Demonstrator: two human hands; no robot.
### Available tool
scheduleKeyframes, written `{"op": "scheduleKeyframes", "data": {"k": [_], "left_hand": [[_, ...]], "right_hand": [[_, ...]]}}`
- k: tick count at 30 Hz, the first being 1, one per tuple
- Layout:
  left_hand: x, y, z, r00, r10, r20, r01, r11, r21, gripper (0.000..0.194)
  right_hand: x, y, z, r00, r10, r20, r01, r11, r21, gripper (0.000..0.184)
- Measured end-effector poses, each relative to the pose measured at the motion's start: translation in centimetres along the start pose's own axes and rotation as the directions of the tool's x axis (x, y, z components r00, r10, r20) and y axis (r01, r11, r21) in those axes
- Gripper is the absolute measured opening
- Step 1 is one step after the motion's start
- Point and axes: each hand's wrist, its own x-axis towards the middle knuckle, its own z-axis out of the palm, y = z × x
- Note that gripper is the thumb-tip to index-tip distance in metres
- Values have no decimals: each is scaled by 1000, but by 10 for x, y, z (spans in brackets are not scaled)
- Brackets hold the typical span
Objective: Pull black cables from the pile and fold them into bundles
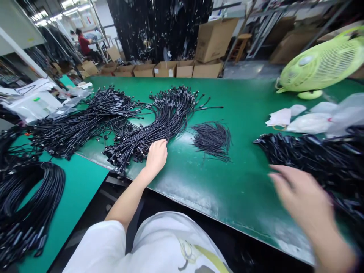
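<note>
My left hand is closed at the near edge of the middle bundle of black cables; its fingertips curl over cable, and how much they hold is hidden. Small plugs show at both ends of that bundle. My right hand, blurred, hovers beside a pile of finished-looking black cables at the right, thumb and fingers apart with nothing visible between them. Between my hands lies a loose heap of thin black ties. Another bundle of black cables lies to the left.
A coiled cable bundle lies on a lower green surface at left. Plastic bags and a yellow-green fan sit at the right of the green table. Cardboard boxes line its far edge. A seated person is far back.
</note>
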Motion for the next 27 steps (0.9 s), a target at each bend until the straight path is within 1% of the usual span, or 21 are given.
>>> {"op": "scheduleKeyframes", "data": {"k": [2,3,5,6,8,10,11,12,13,14,15,17,18,20,21,22,23,24,25,26,27], "left_hand": [[-4,11,-9,1000,-7,-6,6,995,-97,28],[-7,17,-16,1000,-18,23,22,983,-182,27],[-19,33,-34,986,-53,159,116,901,-419,24],[-27,41,-44,964,-66,257,199,819,-538,24],[-47,56,-61,878,-40,477,401,606,-687,24],[-70,63,-76,771,84,631,558,388,-734,24],[-80,61,-82,746,128,653,607,271,-747,24],[-89,57,-87,753,127,646,630,147,-763,24],[-96,50,-92,780,78,621,621,23,-783,24],[-100,41,-97,814,-12,581,578,-88,-811,23],[-102,32,-101,834,-112,540,519,-169,-838,23],[-103,14,-105,844,-243,479,423,-247,-872,25],[-101,7,-106,844,-269,464,402,-256,-879,27],[-100,-3,-105,845,-275,459,401,-244,-883,27],[-100,-8,-105,845,-255,469,414,-243,-877,25],[-102,-12,-104,853,-213,476,420,-259,-870,23],[-104,-18,-105,874,-146,463,408,-294,-864,22],[-107,-24,-108,905,-66,420,375,-344,-861,23],[-110,-32,-112,938,15,346,322,-404,-856,27],[-113,-41,-116,964,62,258,257,-466,-847,30],[-115,-49,-122,977,70,201,208,-508,-836,32]], "right_hand": [[13,-43,21,988,-110,104,88,976,199,37],[22,-67,32,971,-190,145,145,949,279,43],[45,-115,55,935,-312,167,238,903,357,52],[58,-135,66,920,-361,153,282,880,382,54],[91,-163,88,889,-440,122,356,835,419,48],[129,-173,108,858,-500,119,403,797,449,30],[148,-172,117,850,-513,121,411,789,456,23],[166,-168,124,854,-507,114,408,790,457,21],[182,-163,128,863,-494,101,402,795,455,21],[194,-158,129,877,-473,83,390,803,450,21],[204,-155,126,892,-450,51,383,810,444,21],[213,-155,109,907,-413,-80,403,799,446,23],[213,-159,95,901,-397,-173,431,784,446,25],[214,-170,59,859,-370,-353,497,767,406,28],[216,-174,39,839,-367,-401,512,782,356,29],[219,-174,20,835,-361,-415,496,821,284,31],[224,-169,1,845,-346,-407,451,871,197,33],[229,-159,-15,864,-324,-386,390,915,104,35],[233,-145,-28,883,-298,-362,326,945,16,38],[234,-128,-37,900,-276,-338,273,960,-58,41],[232,-111,-42,918,-260,-301,233,965,-124,42]]}}
